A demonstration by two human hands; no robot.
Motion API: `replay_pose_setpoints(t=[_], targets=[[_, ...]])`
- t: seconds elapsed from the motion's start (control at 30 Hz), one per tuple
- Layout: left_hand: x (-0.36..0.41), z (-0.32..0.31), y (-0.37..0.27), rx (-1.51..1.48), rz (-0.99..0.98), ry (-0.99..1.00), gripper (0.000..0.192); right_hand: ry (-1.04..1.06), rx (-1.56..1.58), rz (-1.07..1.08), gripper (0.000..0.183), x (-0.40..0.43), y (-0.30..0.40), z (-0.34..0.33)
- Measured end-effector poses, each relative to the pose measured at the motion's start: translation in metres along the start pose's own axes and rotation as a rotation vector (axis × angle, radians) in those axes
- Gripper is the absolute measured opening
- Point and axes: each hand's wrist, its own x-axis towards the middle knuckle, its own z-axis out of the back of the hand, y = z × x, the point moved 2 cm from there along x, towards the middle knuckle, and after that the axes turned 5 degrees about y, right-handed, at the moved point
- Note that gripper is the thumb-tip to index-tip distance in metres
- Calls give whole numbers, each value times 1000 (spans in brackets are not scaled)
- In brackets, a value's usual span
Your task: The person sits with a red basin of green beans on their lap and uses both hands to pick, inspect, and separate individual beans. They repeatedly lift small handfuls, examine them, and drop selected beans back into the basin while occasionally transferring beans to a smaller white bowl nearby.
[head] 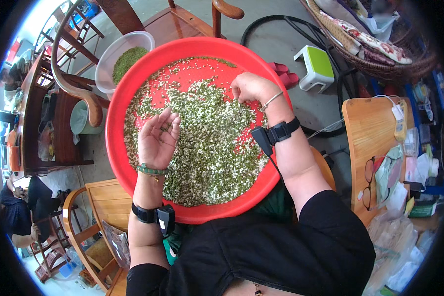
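A round red plastic tray (116, 122) lies before me, spread with a mix of green and whitish small pieces (211, 148) that look like beans or seeds. My left hand (159, 137) is over the tray's left part, palm up and fingers curled, with a few green pieces lying in the palm. At the upper right of the tray my right hand (249, 88) hovers over the pieces, its fingers bent downward and fingertips close together; whether it pinches anything is hidden. A translucent plastic bowl (103, 70) with small green pieces (127, 63) stands beyond the tray's upper left edge.
Wooden chairs (177, 22) stand around the tray. At right are a green-and-white stool (314, 68), red slippers (289, 78), a black hose (259, 22), a wicker basket (381, 66) and a wooden board (362, 129) with glasses on it. Other people are at far left.
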Motion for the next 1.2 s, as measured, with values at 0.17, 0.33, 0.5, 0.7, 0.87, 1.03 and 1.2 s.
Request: replay_pose_setpoints(t=[0.17,0.33,0.5,0.7,0.87,1.03,1.2], targets=[[0,0,2,-13,8,2,31,-43,-60,32,17,7,1,-4],[1,2,4,16,-10,-56,34,-66,-99,57,19,6,7,-4],[1,2,3,-2,8,-26,34,21,-127,26,20,2,9,-5],[2,5,2,12,26,-7,33,76,-89,29,21,-4,23,-4],[2,1,4,9,38,11,31,108,-123,45,21,7,16,-12],[1,-1,4,20,26,-3,31,206,-106,-10,17,6,20,-11],[3,5,5,15,14,11,31,181,151,93,12,0,17,-5]])
